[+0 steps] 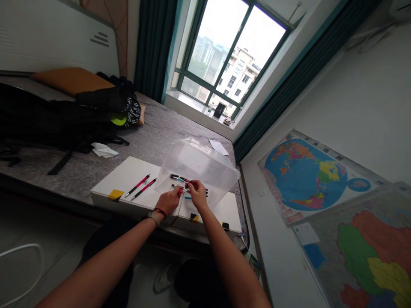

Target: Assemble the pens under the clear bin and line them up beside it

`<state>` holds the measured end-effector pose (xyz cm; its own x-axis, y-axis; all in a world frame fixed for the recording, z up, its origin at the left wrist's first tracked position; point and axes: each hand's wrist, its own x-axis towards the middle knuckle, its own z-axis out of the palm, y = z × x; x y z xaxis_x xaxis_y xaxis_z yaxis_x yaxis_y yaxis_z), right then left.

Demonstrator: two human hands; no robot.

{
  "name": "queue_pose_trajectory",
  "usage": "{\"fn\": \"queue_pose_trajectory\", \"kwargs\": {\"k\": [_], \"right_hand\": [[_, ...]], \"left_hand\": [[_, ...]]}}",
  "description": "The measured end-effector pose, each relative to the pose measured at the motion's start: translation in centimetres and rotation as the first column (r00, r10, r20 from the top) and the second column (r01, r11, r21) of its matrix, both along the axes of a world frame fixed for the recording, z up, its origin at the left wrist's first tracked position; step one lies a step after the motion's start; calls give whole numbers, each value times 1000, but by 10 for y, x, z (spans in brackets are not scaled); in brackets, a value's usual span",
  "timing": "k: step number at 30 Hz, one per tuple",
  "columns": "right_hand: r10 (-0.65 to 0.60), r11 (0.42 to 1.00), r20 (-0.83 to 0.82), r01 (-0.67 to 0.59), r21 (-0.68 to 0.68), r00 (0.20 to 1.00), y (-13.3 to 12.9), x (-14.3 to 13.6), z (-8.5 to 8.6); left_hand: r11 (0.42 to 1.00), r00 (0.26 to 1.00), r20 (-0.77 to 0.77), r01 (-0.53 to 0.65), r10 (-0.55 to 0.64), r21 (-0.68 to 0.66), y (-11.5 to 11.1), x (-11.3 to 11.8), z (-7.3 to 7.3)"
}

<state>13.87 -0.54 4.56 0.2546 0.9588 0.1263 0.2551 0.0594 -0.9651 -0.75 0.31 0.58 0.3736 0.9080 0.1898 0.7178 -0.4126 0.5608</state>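
Observation:
My left hand (168,202), with a red cord and a band at the wrist, is closed around a small red pen part (180,192). Fingertips of my right hand (197,193) pinch together close beside it, on something small and dark that I cannot make out. Both hands are at the mouth of a clear plastic bin (205,160) tipped on its side. Several dark pens and pen parts (178,177) lie inside, partly hidden by my hands. To the left, a red-and-black pen (138,185) and a second red-and-black pen (144,189) lie side by side on a white box (125,179).
Another white box (229,209) stands under the bin's right side. Behind the bin is a sheet of white paper (218,147). A crumpled tissue (104,150) and black bags (58,119) are on the grey mattress (154,128). Maps (305,179) hang on the right wall.

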Motion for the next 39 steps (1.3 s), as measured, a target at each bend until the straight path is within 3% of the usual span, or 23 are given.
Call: {"fn": "queue_pose_trajectory", "kwargs": {"k": [3,7,17,21,28,33,34,36,37,39], "right_hand": [[24,999,-162,-28,-21,986,-5,4,8],[28,998,-250,-39,-40,968,-10,11,13],[16,997,-220,-30,-64,975,-12,17,7],[9,999,-117,-15,-51,993,0,22,-1],[231,969,5,-230,-94,973,18,17,-8],[302,953,221,-286,-101,927,22,24,10],[281,960,281,-264,-98,918,24,29,18],[101,995,413,-85,-57,905,31,39,37],[14,999,496,6,-38,868,35,44,46],[-30,997,668,71,-35,743,42,51,60]], "left_hand": [[1000,1000,22,-14,14,-18,1,0,-2],[999,998,51,-29,31,-30,2,1,-4],[999,999,10,-39,38,15,3,2,-6],[998,998,-23,-50,50,24,4,3,-10],[999,999,-36,-31,31,12,6,3,-9],[999,997,-62,-48,48,14,6,4,-9],[999,997,-64,-50,51,13,5,4,-8],[998,996,-70,-55,55,4,5,5,-7],[998,995,-76,-59,59,-1,5,5,-7],[998,994,-87,-65,64,-8,4,5,-6]]}}
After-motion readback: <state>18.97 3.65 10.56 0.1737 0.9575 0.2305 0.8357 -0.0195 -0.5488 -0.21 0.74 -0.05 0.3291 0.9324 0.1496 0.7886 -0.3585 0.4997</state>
